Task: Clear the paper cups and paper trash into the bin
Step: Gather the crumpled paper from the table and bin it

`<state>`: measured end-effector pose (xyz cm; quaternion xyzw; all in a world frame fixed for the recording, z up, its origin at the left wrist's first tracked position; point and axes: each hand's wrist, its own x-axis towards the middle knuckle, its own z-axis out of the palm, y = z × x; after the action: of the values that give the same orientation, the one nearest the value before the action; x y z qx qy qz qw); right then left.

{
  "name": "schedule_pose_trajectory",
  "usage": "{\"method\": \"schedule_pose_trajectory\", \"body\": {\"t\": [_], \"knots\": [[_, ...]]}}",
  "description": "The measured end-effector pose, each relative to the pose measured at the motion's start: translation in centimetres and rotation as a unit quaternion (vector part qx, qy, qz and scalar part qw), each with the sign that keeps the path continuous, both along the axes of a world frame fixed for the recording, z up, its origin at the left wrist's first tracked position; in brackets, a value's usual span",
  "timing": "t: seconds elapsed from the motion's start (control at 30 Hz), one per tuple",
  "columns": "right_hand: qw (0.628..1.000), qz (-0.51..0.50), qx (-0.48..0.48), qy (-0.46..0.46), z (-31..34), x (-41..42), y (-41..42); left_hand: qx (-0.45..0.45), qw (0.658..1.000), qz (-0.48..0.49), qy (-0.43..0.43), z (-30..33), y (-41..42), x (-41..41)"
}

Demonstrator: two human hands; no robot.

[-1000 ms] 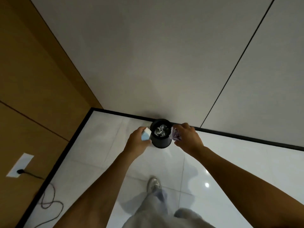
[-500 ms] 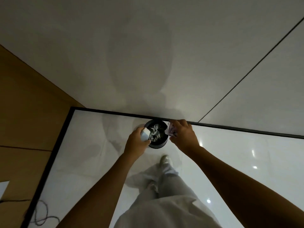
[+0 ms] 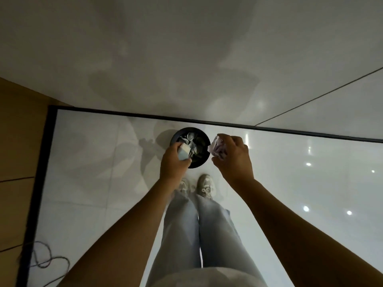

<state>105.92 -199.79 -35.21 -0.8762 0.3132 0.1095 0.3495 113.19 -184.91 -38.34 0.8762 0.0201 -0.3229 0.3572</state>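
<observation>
Bin (image 3: 202,160) stands on floor (image 3: 99,162) against wall (image 3: 186,59).

Likely an office or similar indoor room: glossy white floor tiles (image 3: 87,183), black skirting (image 3: 228,123), pale panelled wall (image 3: 186,59), wood panelling (image 3: 18,141), small black bin (image 3: 202,141).

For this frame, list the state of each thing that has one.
Round black bin: upright, open, holding crumpled trash.
White paper cup: held over the bin's rim.
Crumpled paper wad: held beside the bin.
Left hand: gripping the cup.
Right hand: gripping the wad.
</observation>
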Motion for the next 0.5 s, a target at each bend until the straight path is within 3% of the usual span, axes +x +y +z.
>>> {"method": "schedule_pose_trajectory", "body": {"t": [0.23, 0.5], "knots": [[1.0, -0.008, 0.003, 0.008, -5.9, 0.9, 0.0, 0.037, 0.995, -0.079, 0.053, -8.5, -1.5, 2.4], [0.998, 0.017, -0.002, 0.061, -8.6, 0.4, 1.4, 0.059, 0.994, -0.094, 0.012, -9.3, 1.6, 3.6]]}}
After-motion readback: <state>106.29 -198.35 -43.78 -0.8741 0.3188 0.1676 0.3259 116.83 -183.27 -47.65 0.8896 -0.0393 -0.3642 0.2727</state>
